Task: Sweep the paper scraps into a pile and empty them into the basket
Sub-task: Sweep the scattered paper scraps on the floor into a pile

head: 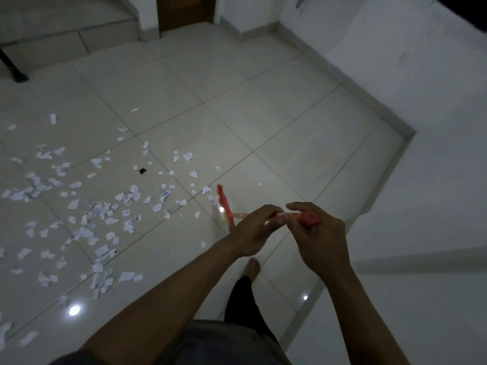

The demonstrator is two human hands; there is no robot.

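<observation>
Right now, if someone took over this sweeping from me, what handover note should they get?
The left hand and right hand both grip the handle of the orange broom; its head sits low at the right edge of the mess. Paper scraps lie scattered over the tiles to the left, no pile yet. No basket in view. Left: sweep them together, empty into the basket.

Both my bare forearms reach forward, wrists close together. My left hand (253, 229) curls round the broom handle (307, 219). My right hand (317, 238) grips its end just behind, thumb on top, I think, though it's blurred. One bare foot (253, 267) shows below.
</observation>
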